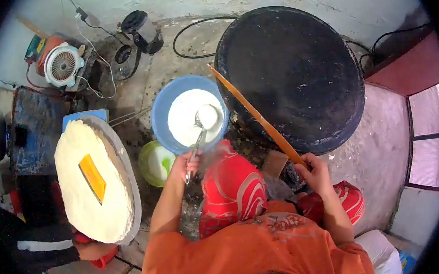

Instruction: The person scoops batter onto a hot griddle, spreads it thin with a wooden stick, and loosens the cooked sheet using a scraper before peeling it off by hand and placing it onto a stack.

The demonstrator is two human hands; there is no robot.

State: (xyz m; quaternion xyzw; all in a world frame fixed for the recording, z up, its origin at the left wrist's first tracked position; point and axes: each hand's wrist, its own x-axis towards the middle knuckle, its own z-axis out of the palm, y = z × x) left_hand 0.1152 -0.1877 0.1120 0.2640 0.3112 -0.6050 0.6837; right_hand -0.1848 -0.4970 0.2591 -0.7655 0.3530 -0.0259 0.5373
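Note:
My left hand (187,165) is closed round the handle of a metal ladle (198,131). The ladle's bowl rests in white batter (183,114) inside a blue basin (161,121). In my right hand (314,172) is a long, thin wooden stick (259,116), slanting up and left. Its far tip lies by the left edge of a large round black griddle (291,76). The griddle's surface carries only small pale specks. Below the basin, a green bowl (146,175) holds white liquid and a light green utensil (166,163).
At left, a stack of pale round flatbreads (75,182) sits on a round tray, an orange-yellow object (94,179) on top. Another person's hand (92,249) is beside it. A small fan (63,65) and dark jug (143,30) stand at the back; a cable (177,40) loops behind the griddle.

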